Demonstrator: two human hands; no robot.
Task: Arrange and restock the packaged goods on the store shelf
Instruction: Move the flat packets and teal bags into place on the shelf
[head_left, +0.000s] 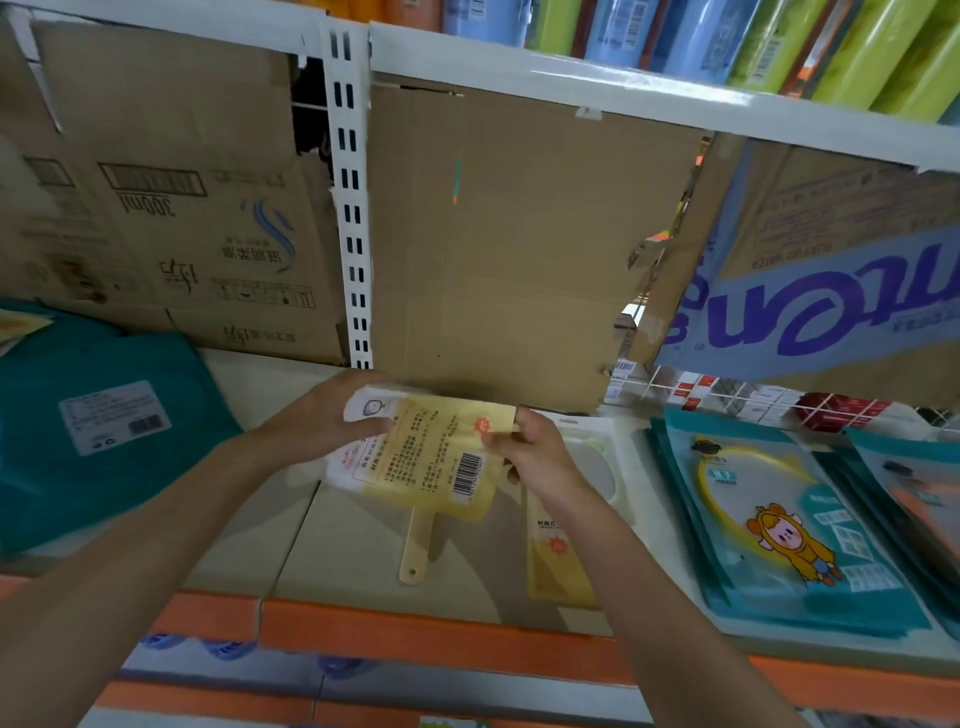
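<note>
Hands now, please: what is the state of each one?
Left hand: closed, gripping the left end of the yellow packet.
Right hand: closed, pinching the right end of the same packet.

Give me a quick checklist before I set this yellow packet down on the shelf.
1. Left hand grip on yellow packet: ok, holds its left edge.
2. Right hand grip: ok, pinches the right edge.
3. Shelf below: ok, a bare patch shows.
4. Handle under packet: cannot tell if it rests on the shelf.
5. Teal packets at right: ok, apart from both hands.
</note>
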